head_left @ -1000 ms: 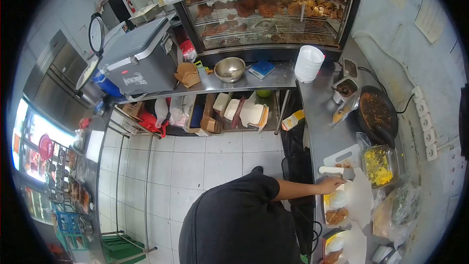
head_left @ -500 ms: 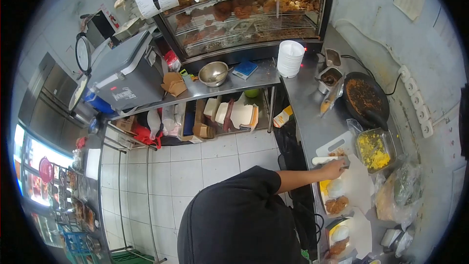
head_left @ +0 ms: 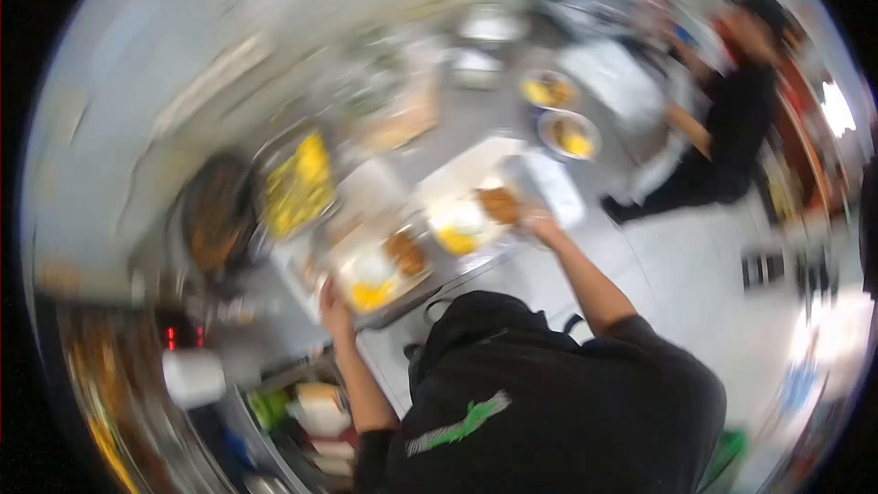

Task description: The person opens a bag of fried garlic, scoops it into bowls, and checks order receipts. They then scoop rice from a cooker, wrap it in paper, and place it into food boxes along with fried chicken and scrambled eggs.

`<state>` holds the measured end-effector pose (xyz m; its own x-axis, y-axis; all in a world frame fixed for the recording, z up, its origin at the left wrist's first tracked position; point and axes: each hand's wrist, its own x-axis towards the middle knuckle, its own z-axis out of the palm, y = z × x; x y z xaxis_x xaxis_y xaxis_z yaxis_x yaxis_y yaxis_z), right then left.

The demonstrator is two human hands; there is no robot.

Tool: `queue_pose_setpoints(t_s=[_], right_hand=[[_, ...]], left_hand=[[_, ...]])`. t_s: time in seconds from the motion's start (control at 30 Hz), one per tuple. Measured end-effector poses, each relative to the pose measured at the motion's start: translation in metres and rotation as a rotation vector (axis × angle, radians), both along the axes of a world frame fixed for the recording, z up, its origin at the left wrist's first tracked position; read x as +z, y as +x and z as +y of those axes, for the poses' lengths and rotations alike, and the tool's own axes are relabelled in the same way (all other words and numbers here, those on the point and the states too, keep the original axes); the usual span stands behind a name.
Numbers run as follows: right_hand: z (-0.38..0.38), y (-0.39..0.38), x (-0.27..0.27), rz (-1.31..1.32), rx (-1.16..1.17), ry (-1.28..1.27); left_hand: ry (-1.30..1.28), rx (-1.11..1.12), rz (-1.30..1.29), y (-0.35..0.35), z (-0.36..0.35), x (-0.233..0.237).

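Observation:
The view is heavily motion-blurred. My left hand (head_left: 334, 297) rests at the near edge of a white food tray (head_left: 375, 267) with rice, yellow sauce and fried pieces. My right hand (head_left: 540, 221) touches the right end of a second tray like it (head_left: 468, 220) on the steel counter. The blur hides whether either hand grips its tray. My black-sleeved arms reach out from the bottom of the frame.
A black pan (head_left: 215, 215) and a container of yellow food (head_left: 297, 183) stand behind the trays. Two bowls with yellow contents (head_left: 567, 135) sit further right. Another person in black (head_left: 732, 119) stands at the far right. A white cup stack (head_left: 192, 377) is at the left.
The view has swung round sharply and blurred. My left hand has come into view at the first tray, and my right hand has moved from the cutting board to the second tray.

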<state>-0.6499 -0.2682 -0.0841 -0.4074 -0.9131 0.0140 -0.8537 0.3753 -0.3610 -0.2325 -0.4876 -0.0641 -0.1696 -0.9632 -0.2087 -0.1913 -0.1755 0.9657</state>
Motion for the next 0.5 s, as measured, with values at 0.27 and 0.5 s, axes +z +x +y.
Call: queue_pose_setpoints(t_s=[0.27,0.5], right_hand=[[-0.001,0.004,-0.053,-0.070,-0.263,-0.311],[0.007,0.022,-0.010,-1.096,-0.602,-0.562]], left_hand=[[0.078,-0.003,0.353,-0.031,0.023,-0.002],[-0.069,-0.108,0.446,-0.046,0.029,-0.016]])
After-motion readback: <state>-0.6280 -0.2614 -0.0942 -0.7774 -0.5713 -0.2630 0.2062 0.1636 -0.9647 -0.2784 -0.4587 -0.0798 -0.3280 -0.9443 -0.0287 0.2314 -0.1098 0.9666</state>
